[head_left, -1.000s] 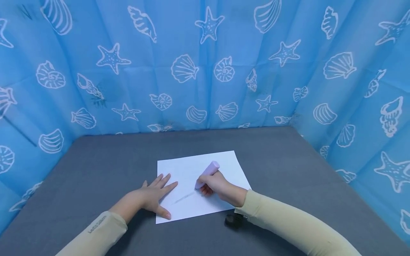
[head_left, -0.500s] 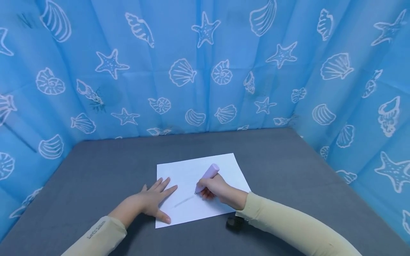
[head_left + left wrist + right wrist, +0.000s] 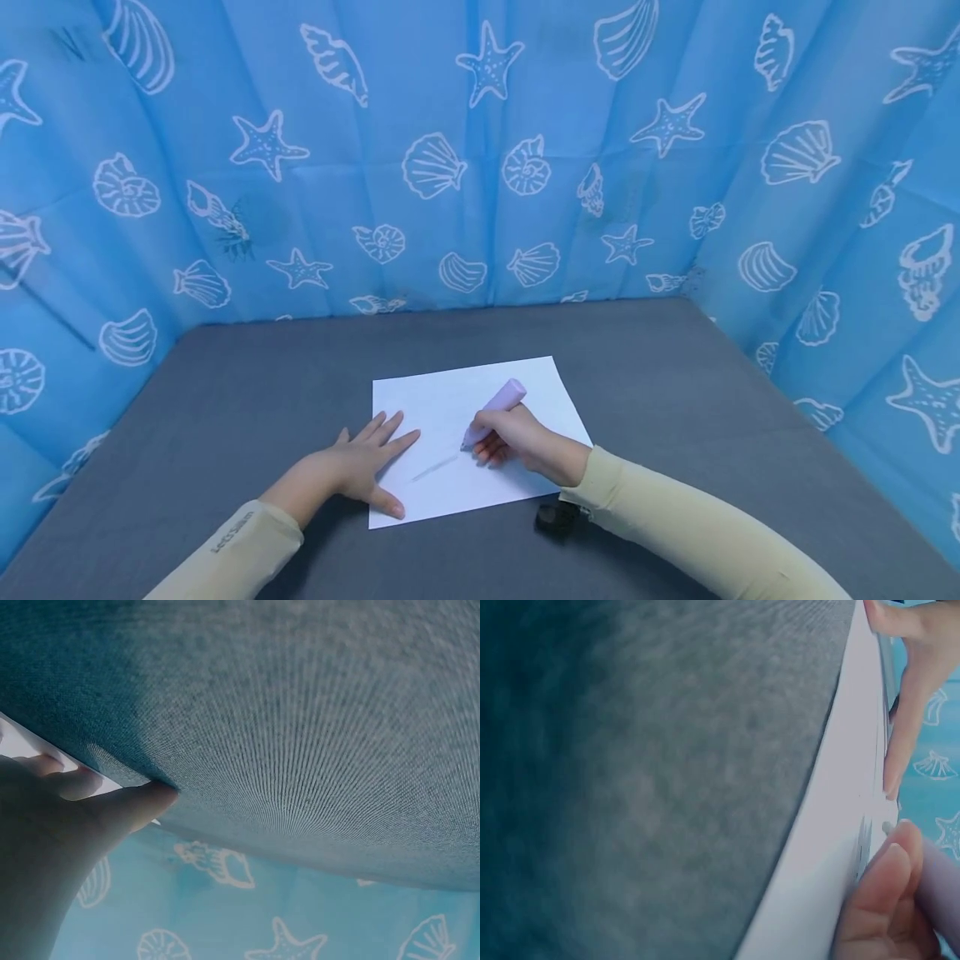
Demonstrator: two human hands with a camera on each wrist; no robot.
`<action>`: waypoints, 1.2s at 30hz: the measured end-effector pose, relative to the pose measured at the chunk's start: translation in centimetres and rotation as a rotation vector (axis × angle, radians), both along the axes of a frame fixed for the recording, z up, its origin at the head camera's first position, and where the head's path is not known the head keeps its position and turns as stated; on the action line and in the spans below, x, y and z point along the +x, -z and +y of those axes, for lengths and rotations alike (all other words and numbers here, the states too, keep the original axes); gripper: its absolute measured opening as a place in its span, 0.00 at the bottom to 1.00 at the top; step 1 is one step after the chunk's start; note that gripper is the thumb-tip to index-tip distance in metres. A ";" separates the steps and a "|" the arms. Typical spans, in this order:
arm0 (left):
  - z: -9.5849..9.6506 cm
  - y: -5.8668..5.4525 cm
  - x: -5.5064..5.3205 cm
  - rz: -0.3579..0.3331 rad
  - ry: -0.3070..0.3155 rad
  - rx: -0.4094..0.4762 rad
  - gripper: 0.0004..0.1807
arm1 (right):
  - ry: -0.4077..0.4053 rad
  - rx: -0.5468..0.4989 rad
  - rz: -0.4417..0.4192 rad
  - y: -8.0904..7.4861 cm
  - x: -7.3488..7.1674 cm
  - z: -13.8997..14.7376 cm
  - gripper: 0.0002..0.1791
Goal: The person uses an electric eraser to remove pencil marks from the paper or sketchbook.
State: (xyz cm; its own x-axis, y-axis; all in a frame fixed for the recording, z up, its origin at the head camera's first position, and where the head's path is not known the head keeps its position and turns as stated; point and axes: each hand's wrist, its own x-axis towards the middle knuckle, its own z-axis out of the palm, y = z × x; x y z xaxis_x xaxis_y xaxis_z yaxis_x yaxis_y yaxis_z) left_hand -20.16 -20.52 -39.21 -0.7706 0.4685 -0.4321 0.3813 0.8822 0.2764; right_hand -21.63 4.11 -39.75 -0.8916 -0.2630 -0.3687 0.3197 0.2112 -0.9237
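Observation:
A white sheet of paper (image 3: 442, 400) lies slightly turned on the grey cloth. Its left edge is under my left hand (image 3: 360, 468), which rests with fingers spread and presses the paper. My right hand (image 3: 517, 437) grips a thick lilac pen (image 3: 508, 395), slanted with its top to the upper right. The pen's dark tip is at the paper, close to the upper end of a thin grey line (image 3: 435, 468); whether it touches cannot be made out. Fingertips (image 3: 889, 877) pinching the lilac barrel (image 3: 941, 892) show in the right wrist view.
Grey cloth (image 3: 285, 375) covers the table on all sides of the paper. A blue curtain (image 3: 337, 192) with white shells and starfish hangs along the back and sides. Under the right cuff sits a small black object (image 3: 557, 518).
The whole head view has shifted a little. My right hand and the pen have shifted slightly, the pen leaning a bit more to the right. My left hand stays put on the paper.

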 end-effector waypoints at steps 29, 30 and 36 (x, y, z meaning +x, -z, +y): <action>0.1 -0.3 -0.1 -0.016 -0.013 -0.020 0.59 | -0.001 0.087 0.040 -0.2 -0.1 -1.2 0.05; 0.1 -0.3 -0.1 -0.014 -0.012 -0.019 0.59 | -0.010 0.089 0.040 -0.2 -0.1 -1.1 0.06; 0.1 -0.2 -0.2 -0.010 -0.008 -0.014 0.59 | -0.070 0.051 0.012 -0.4 -0.1 -0.5 0.09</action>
